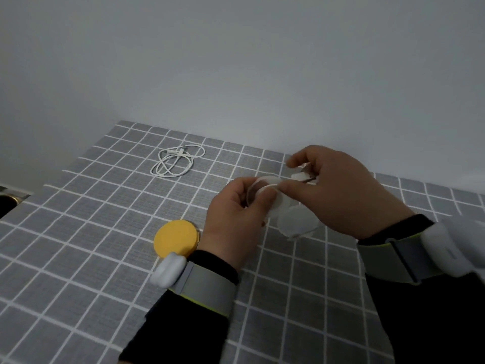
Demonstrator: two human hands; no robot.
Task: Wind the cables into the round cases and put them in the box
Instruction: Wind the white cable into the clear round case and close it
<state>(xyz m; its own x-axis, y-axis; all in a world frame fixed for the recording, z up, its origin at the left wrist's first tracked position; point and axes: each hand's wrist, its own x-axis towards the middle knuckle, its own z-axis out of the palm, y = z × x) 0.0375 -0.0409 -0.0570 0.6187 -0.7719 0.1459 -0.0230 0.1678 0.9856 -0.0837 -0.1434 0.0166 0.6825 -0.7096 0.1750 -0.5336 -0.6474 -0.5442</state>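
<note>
My left hand point(236, 214) grips a round white case point(278, 203) held above the table, thumb and fingers curled round its rim. My right hand point(338, 190) pinches a white cable point(267, 185) that runs over the case's edge, with a small white plug end point(300, 176) between its fingers. A second white round piece point(299, 222) shows just below the hands. A round yellow case point(176, 239) lies flat on the table beside my left wrist. A loose white cable point(175, 161) lies coiled farther back on the left. No box is in view.
The table carries a grey cloth with a white grid point(91, 232). A plain grey wall stands behind it. At the far left edge a dark object point(8, 203) sits beyond the table. Both wrists wear grey bands.
</note>
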